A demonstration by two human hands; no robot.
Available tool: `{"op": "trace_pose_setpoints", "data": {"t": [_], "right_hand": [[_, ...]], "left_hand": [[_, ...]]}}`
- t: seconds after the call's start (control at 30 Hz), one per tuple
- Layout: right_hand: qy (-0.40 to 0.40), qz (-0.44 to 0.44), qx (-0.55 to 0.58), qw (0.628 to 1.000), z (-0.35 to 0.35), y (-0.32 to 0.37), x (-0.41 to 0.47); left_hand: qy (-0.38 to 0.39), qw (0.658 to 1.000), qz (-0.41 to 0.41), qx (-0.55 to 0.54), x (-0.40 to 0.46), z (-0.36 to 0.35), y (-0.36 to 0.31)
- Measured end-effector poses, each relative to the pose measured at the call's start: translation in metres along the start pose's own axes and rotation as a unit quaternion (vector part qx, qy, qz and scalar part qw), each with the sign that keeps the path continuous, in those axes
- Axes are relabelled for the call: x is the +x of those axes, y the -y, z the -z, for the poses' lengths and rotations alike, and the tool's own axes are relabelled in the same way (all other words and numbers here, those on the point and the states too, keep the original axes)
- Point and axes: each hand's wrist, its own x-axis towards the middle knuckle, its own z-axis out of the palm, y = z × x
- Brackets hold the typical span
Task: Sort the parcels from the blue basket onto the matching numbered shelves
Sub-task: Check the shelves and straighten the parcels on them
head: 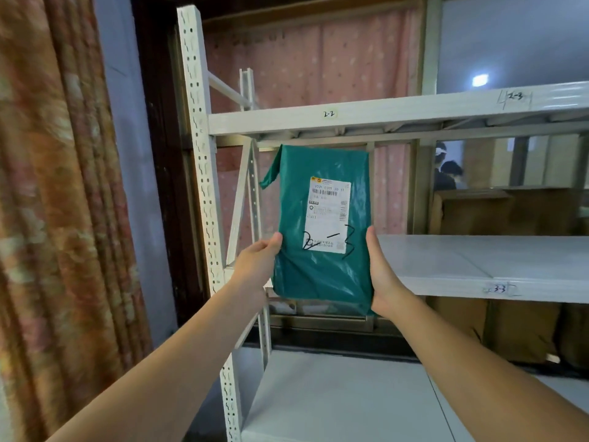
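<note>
Gripping the soft green plastic mailer bag (322, 224) marked 2-3, your left hand (255, 263) and right hand (382, 275) clamp its lower edges; likely light, slippery, floppy.

The green parcel (322, 224) carries a white shipping label (328, 215) with "2-3" handwritten in black marker across its lower part, the "3" running off onto the plastic. The label's top printed line looks like a code ending "20 11" above a barcode (the smaller print is too blurred to read). On the upper shelf beam (382, 114) sit tags "2-2" (329, 114) and "2-3" (515, 96). The middle shelf edge (462, 290) bears "3-3" (499, 289)
</note>
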Motion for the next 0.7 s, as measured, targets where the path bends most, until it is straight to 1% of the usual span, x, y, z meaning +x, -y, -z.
{"op": "trace_pose_setpoints", "data": {"t": [0.07, 0.13, 0.2, 0.23, 0.27, 0.37, 0.53, 0.7], "right_hand": [[-0.002, -0.008, -0.001, 1.000, -0.002, 0.003, -0.005], [-0.009, -0.017, -0.011, 1.000, -0.008, 0.006, -0.009], [-0.021, -0.021, -0.016, 0.999, -0.011, 0.005, -0.010], [-0.025, -0.022, -0.012, 0.999, -0.012, 0.005, -0.010], [-0.033, -0.022, -0.004, 0.999, -0.012, 0.003, -0.009], [-0.080, -0.004, 0.006, 0.997, -0.008, 0.002, -0.011], [-0.125, -0.012, -0.005, 0.992, 0.019, 0.009, -0.025], [-0.181, 0.001, -0.006, 0.983, 0.055, 0.028, -0.053]], "left_hand": [[0.001, 0.999, -0.013, 0.032, 0.001, -0.001, 0.000], [-0.007, 0.997, -0.047, 0.060, 0.005, -0.004, 0.004], [-0.014, 0.995, -0.080, 0.054, 0.007, -0.008, 0.009], [-0.006, 0.996, -0.083, 0.038, 0.007, -0.011, 0.010], [0.016, 0.997, -0.075, 0.013, 0.008, -0.013, 0.011], [0.095, 0.994, -0.018, -0.040, 0.014, -0.024, 0.019], [0.135, 0.989, 0.028, -0.052, 0.009, -0.055, 0.026], [0.194, 0.978, 0.058, -0.040, -0.007, -0.097, 0.025]]}}
